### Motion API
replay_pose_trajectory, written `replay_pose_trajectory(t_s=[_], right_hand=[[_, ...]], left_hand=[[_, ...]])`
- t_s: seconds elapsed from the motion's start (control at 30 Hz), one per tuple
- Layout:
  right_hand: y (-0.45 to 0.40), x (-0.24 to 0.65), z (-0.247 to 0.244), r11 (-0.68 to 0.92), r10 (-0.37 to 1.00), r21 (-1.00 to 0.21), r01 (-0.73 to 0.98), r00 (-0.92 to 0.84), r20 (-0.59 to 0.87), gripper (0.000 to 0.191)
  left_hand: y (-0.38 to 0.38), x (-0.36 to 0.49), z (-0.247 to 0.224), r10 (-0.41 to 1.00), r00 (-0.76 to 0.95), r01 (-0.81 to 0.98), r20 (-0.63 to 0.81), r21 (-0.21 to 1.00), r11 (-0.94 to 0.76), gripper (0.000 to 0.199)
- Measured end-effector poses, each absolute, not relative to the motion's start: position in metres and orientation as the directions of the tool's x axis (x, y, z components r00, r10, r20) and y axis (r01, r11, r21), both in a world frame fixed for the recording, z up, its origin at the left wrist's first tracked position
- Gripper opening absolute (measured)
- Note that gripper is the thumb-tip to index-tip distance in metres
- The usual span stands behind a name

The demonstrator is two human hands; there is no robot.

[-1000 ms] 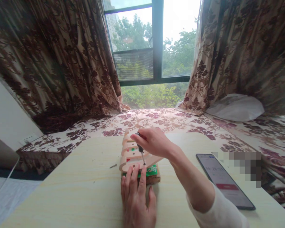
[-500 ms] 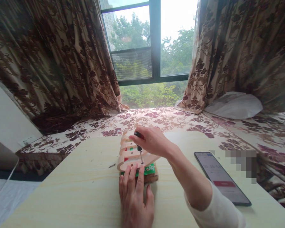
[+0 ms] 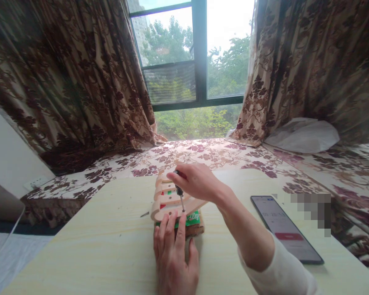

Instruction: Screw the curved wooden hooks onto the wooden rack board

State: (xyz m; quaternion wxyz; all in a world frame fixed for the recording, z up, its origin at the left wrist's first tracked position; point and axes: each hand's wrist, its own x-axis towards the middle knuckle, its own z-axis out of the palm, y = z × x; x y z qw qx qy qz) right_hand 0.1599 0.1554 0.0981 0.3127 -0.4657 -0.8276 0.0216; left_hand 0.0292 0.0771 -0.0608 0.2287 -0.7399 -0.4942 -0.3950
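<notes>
My right hand (image 3: 197, 180) is wrapped round the dark handle of a screwdriver (image 3: 181, 200). The shaft slants down, and its tip meets a screw on the nearest slat of a pale slatted wooden piece (image 3: 164, 213). That piece rests on a green-labelled packet (image 3: 193, 219), which has a brown edge at the front. My left hand (image 3: 176, 262) lies with fingers stretched forward, the fingertips pressing on the near edge of the wood and the packet. Its index fingertip is close beside the screwdriver tip.
On the right of the pale table (image 3: 104, 241) lies a phone (image 3: 285, 229) showing a timer. A small dark screw-like piece (image 3: 144, 214) sits left of the wood. Behind the table are a flower-patterned covered ledge (image 3: 197, 157), a white bag (image 3: 304, 135), curtains and a window.
The view has shifted very slightly. The screwdriver's handle sits a little differently in my right hand, while its tip stays at the same screw. My left hand keeps its place.
</notes>
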Motion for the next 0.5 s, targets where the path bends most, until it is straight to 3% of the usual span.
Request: replay_pose_trajectory(t_s=[0.13,0.3,0.5], right_hand=[[0.1566,0.1586,0.097,0.536,0.798,-0.331,0.776,-0.338,0.5,0.039],[0.1553,0.1597,0.0956,0.62,0.754,-0.353,0.701,-0.407,0.515,0.024],[0.1602,0.1603,0.0929,0.584,0.769,-0.332,0.74,-0.375,0.518,0.031]], left_hand=[[0.0766,0.0299,-0.0603,0.551,0.198,0.911,0.811,0.056,-0.409,0.061],[0.0771,0.0299,-0.0606,0.558,0.189,0.914,0.808,0.062,-0.4,0.061],[0.0749,0.0299,-0.0608,0.569,0.185,0.916,0.801,0.069,-0.395,0.061]])
